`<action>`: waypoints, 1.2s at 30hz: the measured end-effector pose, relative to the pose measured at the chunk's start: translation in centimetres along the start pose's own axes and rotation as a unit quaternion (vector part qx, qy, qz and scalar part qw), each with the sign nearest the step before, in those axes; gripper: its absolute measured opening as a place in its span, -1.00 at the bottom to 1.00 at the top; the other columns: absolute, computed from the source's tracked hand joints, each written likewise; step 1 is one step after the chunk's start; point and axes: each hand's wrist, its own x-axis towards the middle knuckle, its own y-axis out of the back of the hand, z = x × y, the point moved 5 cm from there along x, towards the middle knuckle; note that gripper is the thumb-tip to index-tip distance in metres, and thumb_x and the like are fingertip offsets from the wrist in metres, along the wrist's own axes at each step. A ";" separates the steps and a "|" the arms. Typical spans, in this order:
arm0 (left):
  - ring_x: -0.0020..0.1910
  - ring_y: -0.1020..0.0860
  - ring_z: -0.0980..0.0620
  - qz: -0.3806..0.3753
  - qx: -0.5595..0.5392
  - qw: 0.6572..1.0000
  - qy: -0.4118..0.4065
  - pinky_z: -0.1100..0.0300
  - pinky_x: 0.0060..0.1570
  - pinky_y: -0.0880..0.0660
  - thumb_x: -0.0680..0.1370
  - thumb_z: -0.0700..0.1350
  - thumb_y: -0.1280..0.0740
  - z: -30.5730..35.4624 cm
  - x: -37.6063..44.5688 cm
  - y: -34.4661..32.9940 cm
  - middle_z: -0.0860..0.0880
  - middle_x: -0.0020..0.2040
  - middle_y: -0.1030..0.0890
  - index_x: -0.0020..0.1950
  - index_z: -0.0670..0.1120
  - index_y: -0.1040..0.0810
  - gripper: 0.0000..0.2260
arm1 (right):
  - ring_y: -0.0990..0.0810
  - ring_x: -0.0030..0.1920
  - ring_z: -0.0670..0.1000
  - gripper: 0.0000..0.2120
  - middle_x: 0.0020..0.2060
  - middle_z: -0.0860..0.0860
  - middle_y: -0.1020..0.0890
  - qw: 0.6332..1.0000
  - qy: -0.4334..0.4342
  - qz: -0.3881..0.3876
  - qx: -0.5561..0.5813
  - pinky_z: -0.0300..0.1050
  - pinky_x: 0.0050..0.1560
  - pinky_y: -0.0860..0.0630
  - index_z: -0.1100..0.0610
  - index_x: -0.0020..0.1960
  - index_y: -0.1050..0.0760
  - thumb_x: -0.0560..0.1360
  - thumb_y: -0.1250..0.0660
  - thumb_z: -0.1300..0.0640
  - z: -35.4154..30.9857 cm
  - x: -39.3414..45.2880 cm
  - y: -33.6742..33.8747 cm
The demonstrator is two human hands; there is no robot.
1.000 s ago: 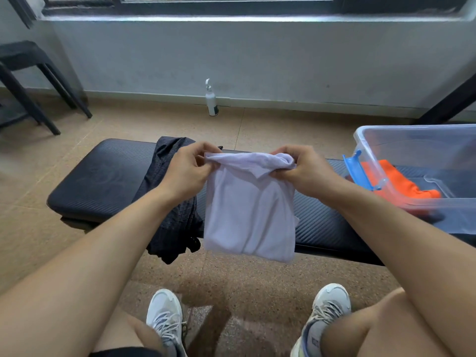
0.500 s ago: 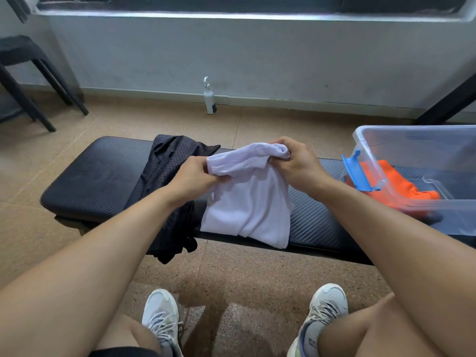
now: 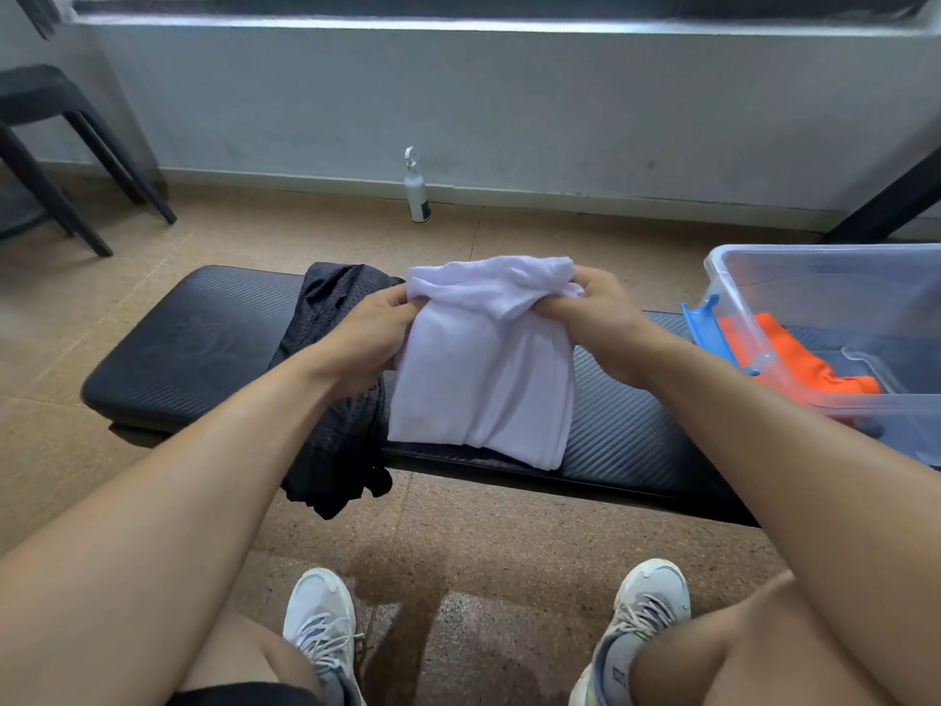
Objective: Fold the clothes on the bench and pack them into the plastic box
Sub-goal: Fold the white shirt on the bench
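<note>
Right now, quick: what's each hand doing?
Left hand: gripping the white garment at its top left edge.
Right hand: gripping the same garment's bunched top right edge.

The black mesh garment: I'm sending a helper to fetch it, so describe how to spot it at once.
Find the black padded bench in front of the window wall. The black mesh garment is draped across it, left of the white garment, hanging over the front edge. Unlike its neighbours, it is dark, perforated, unfolded and unheld.
</note>
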 end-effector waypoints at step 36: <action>-0.06 -0.68 -0.10 -0.061 0.457 0.877 0.135 0.09 -0.09 -0.59 0.52 0.13 -0.45 -3.6 -3.8 -0.2 -0.13 -0.08 -0.72 -0.08 -0.14 -0.68 -0.69 | -0.53 0.12 0.07 -0.63 0.06 -0.03 -0.57 0.768 0.028 -0.169 -0.617 -0.02 -0.10 -0.50 -0.02 0.09 -0.48 0.41 -0.50 -0.15 2.5 -7.8 -5.0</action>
